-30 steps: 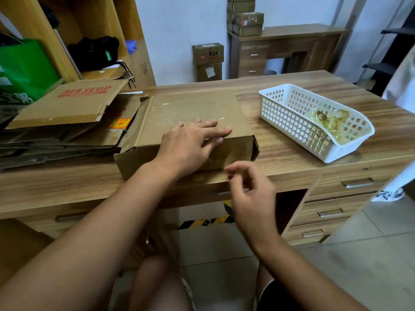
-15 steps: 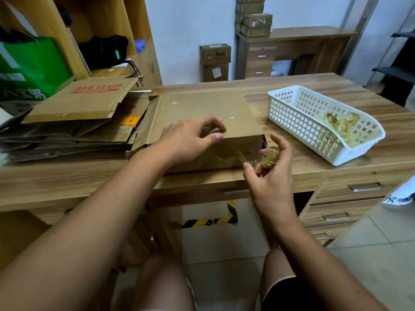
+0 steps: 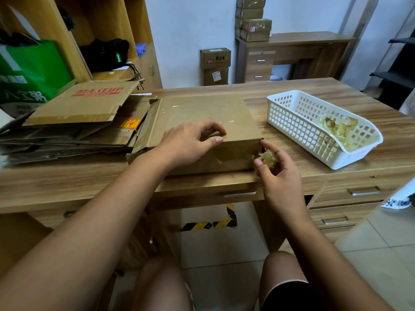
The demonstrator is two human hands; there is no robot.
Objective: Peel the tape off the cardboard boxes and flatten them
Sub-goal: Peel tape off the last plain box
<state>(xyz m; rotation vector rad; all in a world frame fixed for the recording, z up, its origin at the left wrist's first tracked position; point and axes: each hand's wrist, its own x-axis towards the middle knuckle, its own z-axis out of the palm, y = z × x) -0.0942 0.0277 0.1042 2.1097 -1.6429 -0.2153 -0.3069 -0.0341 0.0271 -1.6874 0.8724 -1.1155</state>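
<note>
Left hand (image 3: 190,142) is on the cardboard box (image 3: 202,108), at its near top edge. Its fingers are bent, with the tips down on the lid and the thumb along the edge, so it holds the box in place. Right hand (image 3: 278,176) is at the near right corner of the box. It pinches a ball of tape (image 3: 267,157) between the thumb and the other fingers. The ball is yellowish and crumpled. A shiny strip of tape (image 3: 231,157) runs across the front side of the box up to that ball. More shiny tape covers the lid.

The box sits on the desk (image 3: 67,178), close to the near edge, and it is not flat yet. Right beside it on the left lies a pile of flat boxes (image 3: 74,131); the top one says MAKEUP in red. To the right of the box stands a white basket (image 3: 289,113) with crumpled tape bits (image 3: 336,131) inside. A green bag (image 3: 31,68) stands behind the pile.
</note>
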